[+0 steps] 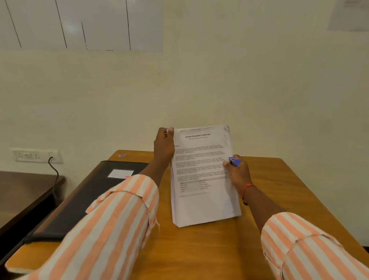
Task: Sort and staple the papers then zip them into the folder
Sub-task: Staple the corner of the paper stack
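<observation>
A thick stack of printed papers [202,177] stands upright on its lower edge on the wooden table [206,252]; its top sheet is headed "Sample Education Transcript". My left hand [163,148] grips the stack's upper left corner. My right hand [237,173] is at the stack's right edge, its fingers curled round a small blue stapler [234,161] and its thumb on the top sheet. A black folder [84,200] with a white label lies flat on the left part of the table, partly under my left sleeve.
A cream wall rises straight behind the table. A wall socket [36,155] with a black cable sits at the left, above a dark side table [17,191]. A small object [122,155] lies at the table's far left corner.
</observation>
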